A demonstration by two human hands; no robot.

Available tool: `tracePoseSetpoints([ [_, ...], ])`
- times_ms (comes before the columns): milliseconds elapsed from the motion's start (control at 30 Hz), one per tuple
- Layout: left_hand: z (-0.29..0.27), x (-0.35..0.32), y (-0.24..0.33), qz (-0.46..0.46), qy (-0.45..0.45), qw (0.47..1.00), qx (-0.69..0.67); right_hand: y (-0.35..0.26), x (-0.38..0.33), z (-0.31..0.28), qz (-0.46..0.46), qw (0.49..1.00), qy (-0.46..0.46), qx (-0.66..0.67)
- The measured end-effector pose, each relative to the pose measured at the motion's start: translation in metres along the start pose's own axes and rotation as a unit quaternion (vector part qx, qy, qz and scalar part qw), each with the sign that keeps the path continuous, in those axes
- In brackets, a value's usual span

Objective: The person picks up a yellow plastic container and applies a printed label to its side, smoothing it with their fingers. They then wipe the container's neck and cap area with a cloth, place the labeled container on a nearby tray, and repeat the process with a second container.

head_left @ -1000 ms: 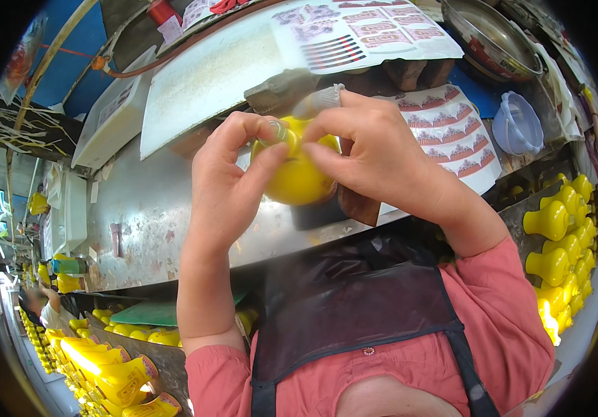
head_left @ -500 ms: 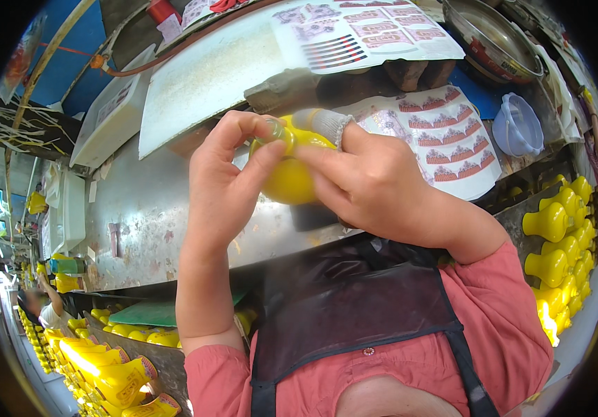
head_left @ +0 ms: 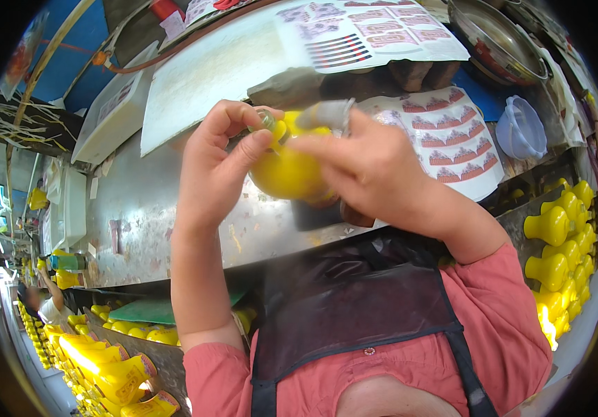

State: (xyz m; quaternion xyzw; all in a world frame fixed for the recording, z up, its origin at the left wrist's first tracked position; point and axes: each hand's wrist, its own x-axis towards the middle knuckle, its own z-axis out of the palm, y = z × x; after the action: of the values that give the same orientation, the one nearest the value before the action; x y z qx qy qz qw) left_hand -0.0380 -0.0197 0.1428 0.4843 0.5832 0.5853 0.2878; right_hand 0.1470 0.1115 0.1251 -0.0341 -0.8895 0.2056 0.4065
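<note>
Both hands hold one round yellow plastic bottle (head_left: 288,170) above the steel bench (head_left: 146,208): left hand (head_left: 215,167) pinching its neck, right hand (head_left: 375,167) pressing a sticker on; smoothing it flat seems next.

Two hands (head_left: 292,167), one yellow bottle (head_left: 286,172)

Both hands, left (head_left: 219,174) and right (head_left: 375,170), hold a bottle (head_left: 288,170) over the table (head_left: 139,208). Label sheets (head_left: 452,132) lie far right, a bowl (head_left: 521,132) beside them, more bottles (head_left: 556,243) near right.
</note>
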Motion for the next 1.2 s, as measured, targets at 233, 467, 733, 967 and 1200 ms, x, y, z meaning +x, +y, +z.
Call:
tracePoseSetpoints([
  [233, -0.002, 0.022, -0.008, 0.025, -0.098, 0.994, -0.041, 0.044, 0.017, 0.0, 0.173, 0.967, -0.055, 0.18],
  [467, 0.003, 0.033, -0.022, 0.006, -0.053, 0.99, -0.133, 0.063, 0.025, 0.011, 0.265, 0.906, -0.106, 0.313],
  [733, 0.008, 0.017, -0.03, -0.041, 0.107, 0.993, -0.01, 0.077, 0.054, 0.023, 0.265, 0.9, -0.197, 0.285],
  [967, 0.019, 0.026, -0.04, -0.04, 0.169, 0.983, -0.053, 0.078, 0.065, 0.033, 0.289, 0.899, -0.212, 0.252],
  [1200, 0.009, 0.025, -0.041, -0.034, 0.143, 0.988, -0.05, 0.08, 0.071, 0.032, 0.295, 0.891, -0.23, 0.256],
])
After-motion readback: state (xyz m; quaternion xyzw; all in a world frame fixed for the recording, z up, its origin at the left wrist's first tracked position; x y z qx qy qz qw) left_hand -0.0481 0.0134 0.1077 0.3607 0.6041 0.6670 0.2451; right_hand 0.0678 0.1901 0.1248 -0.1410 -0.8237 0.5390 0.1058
